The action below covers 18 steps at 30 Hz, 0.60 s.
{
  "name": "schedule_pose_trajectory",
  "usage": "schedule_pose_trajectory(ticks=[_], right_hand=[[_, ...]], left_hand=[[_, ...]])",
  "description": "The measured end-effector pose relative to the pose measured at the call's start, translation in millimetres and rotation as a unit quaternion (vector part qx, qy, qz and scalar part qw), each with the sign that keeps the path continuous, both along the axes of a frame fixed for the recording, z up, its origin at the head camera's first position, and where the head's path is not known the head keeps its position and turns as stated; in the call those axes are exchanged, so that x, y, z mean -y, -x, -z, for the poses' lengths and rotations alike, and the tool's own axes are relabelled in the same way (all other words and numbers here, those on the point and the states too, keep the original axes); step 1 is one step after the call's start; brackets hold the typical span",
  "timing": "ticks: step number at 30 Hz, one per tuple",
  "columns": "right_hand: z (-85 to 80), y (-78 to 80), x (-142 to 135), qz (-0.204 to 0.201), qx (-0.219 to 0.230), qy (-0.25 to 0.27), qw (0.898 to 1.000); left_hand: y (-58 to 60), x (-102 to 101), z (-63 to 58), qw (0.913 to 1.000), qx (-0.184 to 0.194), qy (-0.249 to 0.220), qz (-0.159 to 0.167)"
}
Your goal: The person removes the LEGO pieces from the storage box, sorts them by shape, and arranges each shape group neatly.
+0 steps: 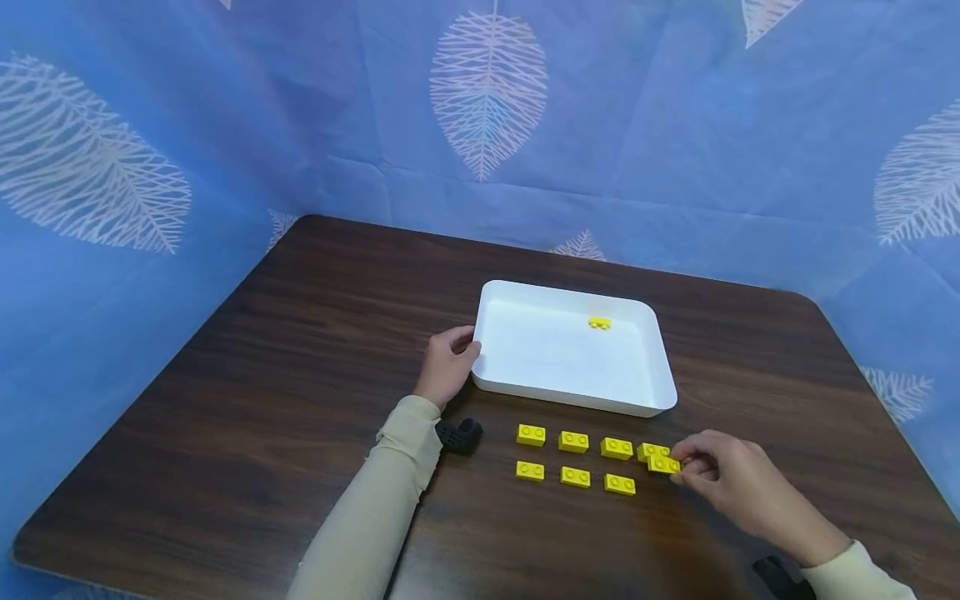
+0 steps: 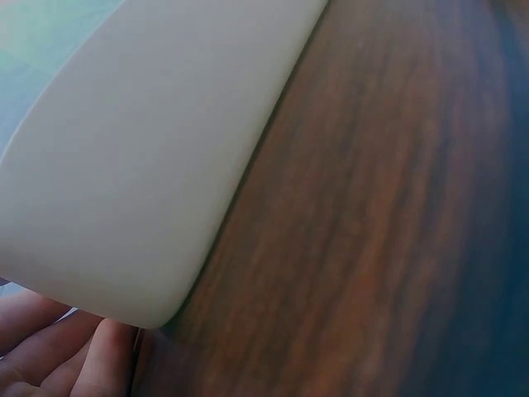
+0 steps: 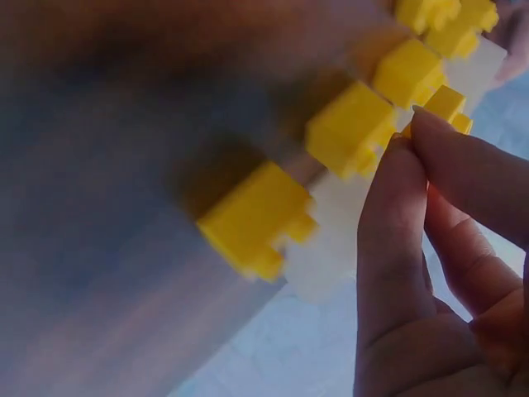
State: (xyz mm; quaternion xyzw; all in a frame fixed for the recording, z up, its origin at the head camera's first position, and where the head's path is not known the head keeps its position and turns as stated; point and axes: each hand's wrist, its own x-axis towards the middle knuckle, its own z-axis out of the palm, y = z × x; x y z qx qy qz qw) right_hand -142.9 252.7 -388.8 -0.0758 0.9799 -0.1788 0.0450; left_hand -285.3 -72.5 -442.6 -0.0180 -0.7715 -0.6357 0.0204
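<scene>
My right hand pinches a yellow toy brick by its right end between thumb and fingertips. In the head view this brick overlaps another yellow brick at the right end of the back row. The right wrist view shows the pinched brick at the fingertips, with other yellow bricks beyond. My left hand holds the left side of a white tray, thumb at the rim. In the left wrist view, fingers rest against the tray's outer corner.
Several yellow two-stud bricks stand in two rows in front of the tray, one front-row brick lying nearest the right hand. Inside the tray, a yellow brick lies near the back right. The dark wooden table meets a blue leaf-patterned cloth behind.
</scene>
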Motion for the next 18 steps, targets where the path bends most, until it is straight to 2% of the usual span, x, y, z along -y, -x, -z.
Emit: schedule_pose_trajectory(ticks=[5,13,18], right_hand=[[11.1,-12.6,-4,-0.002,0.019,0.011,1.0],[19.0,-12.8,-4,0.008,0.052,0.024,0.998],[21.7,-12.9,-4,0.018,0.056,0.027,0.998]], left_hand=[[-0.2,0,-3.3,1.0,0.0,-0.001,-0.002],[-0.6,1,-3.5,0.9999,0.014,0.003,-0.003],[-0.6,-1,-1.7,0.9998,0.016,0.008,-0.002]])
